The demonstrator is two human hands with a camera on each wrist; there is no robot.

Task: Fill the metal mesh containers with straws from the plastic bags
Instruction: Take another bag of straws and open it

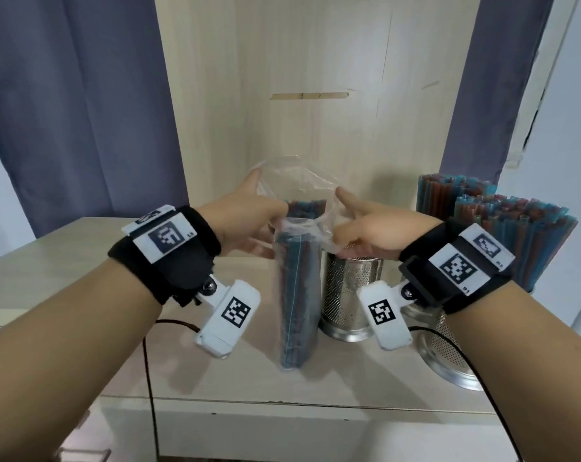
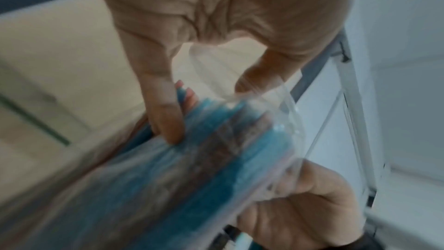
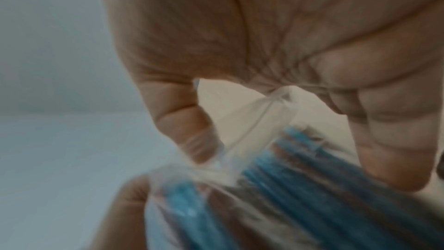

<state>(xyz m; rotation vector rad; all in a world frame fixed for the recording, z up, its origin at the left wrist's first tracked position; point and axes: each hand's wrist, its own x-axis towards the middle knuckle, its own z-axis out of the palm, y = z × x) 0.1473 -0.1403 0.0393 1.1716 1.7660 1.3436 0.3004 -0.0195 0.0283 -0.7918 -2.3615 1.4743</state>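
A clear plastic bag (image 1: pixel 295 295) packed with blue and brown straws stands upright on the pale table (image 1: pixel 65 261). My left hand (image 1: pixel 265 211) grips the bag's top from the left; in the left wrist view that hand (image 2: pixel 206 111) has a finger against the straws and its thumb on the film. My right hand (image 1: pixel 345 225) pinches the bag's open mouth from the right, and the right wrist view shows it (image 3: pixel 298 159) with film between thumb and fingers. An empty metal mesh container (image 1: pixel 349 295) stands just right of the bag, under my right hand.
Two mesh containers full of straws (image 1: pixel 512 238) (image 1: pixel 449 195) stand at the back right. Another mesh container (image 1: pixel 449 355) sits lower right, half hidden by my right wrist. A black cable (image 1: pixel 149 361) hangs over the table's front edge. A wooden panel (image 1: pixel 315 95) and curtains close the back.
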